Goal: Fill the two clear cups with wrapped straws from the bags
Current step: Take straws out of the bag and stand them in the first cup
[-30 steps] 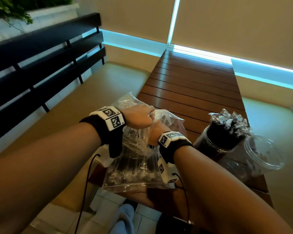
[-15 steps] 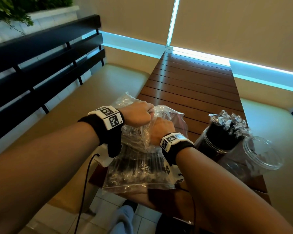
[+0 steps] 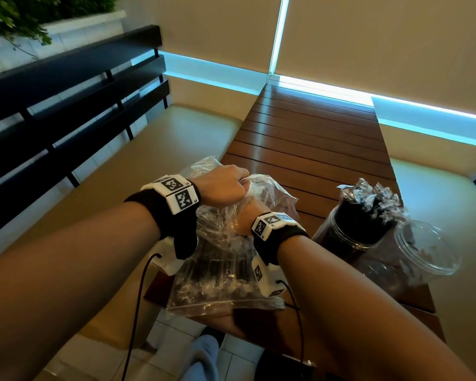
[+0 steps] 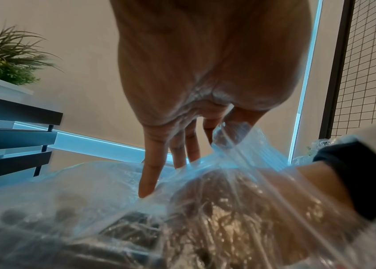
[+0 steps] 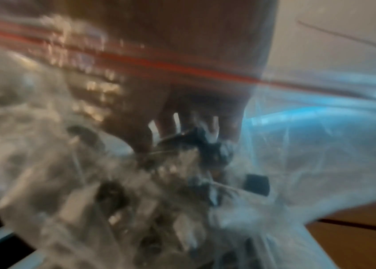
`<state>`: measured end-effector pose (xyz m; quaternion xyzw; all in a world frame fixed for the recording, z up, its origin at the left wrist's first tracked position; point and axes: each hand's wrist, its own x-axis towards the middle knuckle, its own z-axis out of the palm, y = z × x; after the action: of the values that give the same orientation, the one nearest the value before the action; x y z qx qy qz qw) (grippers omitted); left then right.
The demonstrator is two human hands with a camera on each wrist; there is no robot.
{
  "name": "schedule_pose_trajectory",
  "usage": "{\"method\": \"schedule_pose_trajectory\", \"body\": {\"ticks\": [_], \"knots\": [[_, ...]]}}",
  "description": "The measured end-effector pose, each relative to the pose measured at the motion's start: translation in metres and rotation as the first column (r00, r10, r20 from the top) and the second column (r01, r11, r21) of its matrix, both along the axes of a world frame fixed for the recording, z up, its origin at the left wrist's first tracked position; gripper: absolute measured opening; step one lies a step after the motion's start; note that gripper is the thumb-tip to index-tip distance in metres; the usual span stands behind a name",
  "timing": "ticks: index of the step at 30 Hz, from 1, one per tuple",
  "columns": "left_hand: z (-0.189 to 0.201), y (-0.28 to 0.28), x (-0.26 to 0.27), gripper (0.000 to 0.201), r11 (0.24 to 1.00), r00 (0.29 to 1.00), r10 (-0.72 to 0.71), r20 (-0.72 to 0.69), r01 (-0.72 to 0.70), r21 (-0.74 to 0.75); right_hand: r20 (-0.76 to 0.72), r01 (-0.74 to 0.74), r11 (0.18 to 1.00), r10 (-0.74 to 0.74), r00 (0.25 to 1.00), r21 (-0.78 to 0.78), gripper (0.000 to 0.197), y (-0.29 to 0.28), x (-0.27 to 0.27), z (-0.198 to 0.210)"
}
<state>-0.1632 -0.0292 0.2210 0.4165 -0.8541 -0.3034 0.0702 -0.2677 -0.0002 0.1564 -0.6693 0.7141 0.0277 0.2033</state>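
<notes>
- Head view: the left hand (image 3: 223,185) sits at about 9 o'clock of the desk (image 3: 313,138), its grip curled tight on the top edge of the clear bag (image 3: 220,270), lifting that lip up. The right hand (image 3: 249,215) is pushed into the bag's mouth just below and toward 4 o'clock of the left hand; only its back and wrist show here, so how far its grip is open cannot be told from this view. The bag lies on the near-left corner of the desk with dark wrapped straws (image 3: 217,268) inside. At 3 o'clock of the bag stands a full cup (image 3: 349,232), packed with dark straws whose crinkled wrapper ends stick up. Just beside it, toward 4 o'clock, stands the second clear cup (image 3: 423,248); what it holds is unclear.
- Left wrist view: the left hand (image 4: 205,72) fills the top; thumb and forefinger pinch a fold of the bag (image 4: 240,145) at about 1 o'clock, while the other fingers (image 4: 150,163) point down, nearly straight, tips on the plastic. The right hand (image 4: 240,209) shows through the film at 5 o'clock.
- Right wrist view: blurred. The right hand (image 5: 182,72) is inside the bag (image 5: 309,145), whose red seal line crosses the wrist. Its fingers (image 5: 141,138) are bent over a bunch of straws (image 5: 205,145) at centre, touching them; whether the grip has closed on them I cannot tell.
</notes>
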Motion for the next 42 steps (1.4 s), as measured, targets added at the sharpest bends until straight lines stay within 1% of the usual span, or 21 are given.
{"method": "schedule_pose_trajectory", "body": {"ticks": [2, 3, 6, 7, 9, 10, 12, 13, 15, 17, 18, 23, 25, 29, 34, 37, 39, 42], "knots": [[0.0, 0.0, 0.001, 0.018, 1.0, 1.0, 0.01, -0.003, -0.01, 0.003, -0.001, 0.039, 0.999, -0.039, 0.999, -0.032, 0.02, -0.002, 0.003, -0.003], [0.0, -0.001, 0.001, 0.018, 1.0, 1.0, 0.013, -0.006, -0.013, 0.005, 0.006, 0.067, 0.996, -0.066, 0.998, -0.059, 0.018, -0.003, 0.003, -0.004], [0.0, -0.002, 0.005, 0.018, 1.0, 1.0, 0.018, -0.015, -0.018, 0.001, -0.005, 0.124, 0.982, -0.126, 0.992, -0.142, 0.025, -0.004, 0.003, -0.003], [0.0, -0.003, 0.006, 0.018, 1.0, 1.0, 0.023, -0.02, -0.023, 0.003, -0.009, 0.125, 0.981, -0.128, 0.992, -0.146, 0.024, -0.004, 0.002, -0.002], [0.0, -0.004, 0.007, 0.018, 1.0, 0.999, 0.03, -0.02, -0.031, -0.002, -0.002, 0.12, 0.988, -0.121, 0.993, -0.1, 0.01, -0.002, 0.003, 0.003], [0.0, -0.004, 0.007, 0.018, 1.0, 0.999, 0.031, -0.019, -0.031, -0.006, 0.0, 0.092, 0.993, -0.093, 0.996, -0.08, 0.008, 0.001, 0.004, 0.006], [-0.001, -0.005, 0.006, 0.018, 1.0, 0.999, 0.028, -0.026, -0.029, -0.002, -0.009, 0.037, 0.997, -0.038, 0.999, -0.069, 0.011, 0.003, 0.002, 0.006], [-0.001, -0.005, 0.006, 0.019, 1.0, 0.999, 0.026, -0.029, -0.026, 0.0, -0.021, 0.007, 0.997, -0.008, 1.0, -0.073, 0.018, 0.005, 0.002, 0.006], [-0.002, -0.004, 0.006, 0.018, 1.0, 1.0, 0.017, -0.026, -0.017, 0.003, -0.035, -0.042, 0.996, 0.04, 0.999, -0.078, 0.037, 0.007, 0.003, 0.005], [-0.003, -0.003, 0.006, 0.017, 1.0, 0.999, 0.009, -0.03, -0.009, 0.012, -0.031, -0.037, 0.997, 0.035, 0.999, -0.061, 0.047, 0.008, 0.003, 0.006], [-0.003, -0.002, 0.006, 0.017, 1.0, 0.999, 0.006, -0.033, -0.005, 0.014, -0.032, -0.024, 0.998, 0.023, 0.999, -0.054, 0.048, 0.01, 0.002, 0.007], [-0.005, -0.003, 0.007, 0.015, 1.0, 1.0, 0.011, -0.022, -0.011, 0.004, -0.026, 0.031, 0.998, -0.033, 0.999, -0.053, 0.032, 0.012, 0.003, 0.007], [-0.006, -0.004, 0.007, 0.016, 1.0, 1.0, 0.01, -0.013, -0.01, -0.004, -0.055, 0.031, 0.997, -0.034, 0.998, -0.066, 0.033, 0.011, 0.006, 0.005], [-0.007, -0.005, 0.008, 0.014, 1.0, 1.0, 0.018, -0.015, -0.018, -0.016, -0.117, -0.043, 0.995, 0.033, 0.993, -0.09, 0.035, 0.009, 0.009, 0.006], [-0.005, -0.01, 0.007, 0.014, 0.998, 1.0, 0.013, -0.004, -0.013, -0.064, -0.203, -0.175, 0.974, 0.145, 0.968, -0.143, 0.026, 0.01, 0.002, 0.018], [-0.004, -0.016, 0.006, 0.015, 0.993, 0.999, 0.052, -0.008, -0.052, -0.106, -0.208, -0.228, 0.962, 0.195, 0.959, -0.149, 0.021, 0.011, -0.006, 0.03], [-0.003, -0.019, 0.006, 0.015, 0.988, 0.997, 0.074, -0.01, -0.075, -0.138, -0.175, -0.214, 0.966, 0.188, 0.966, -0.142, 0.013, 0.006, -0.014, 0.034], [-0.001, -0.023, 0.004, 0.015, 0.976, 0.994, 0.108, 0.001, -0.106, -0.188, -0.14, -0.136, 0.981, 0.116, 0.983, -0.141, 0.024, -0.001, -0.028, 0.038]]}}
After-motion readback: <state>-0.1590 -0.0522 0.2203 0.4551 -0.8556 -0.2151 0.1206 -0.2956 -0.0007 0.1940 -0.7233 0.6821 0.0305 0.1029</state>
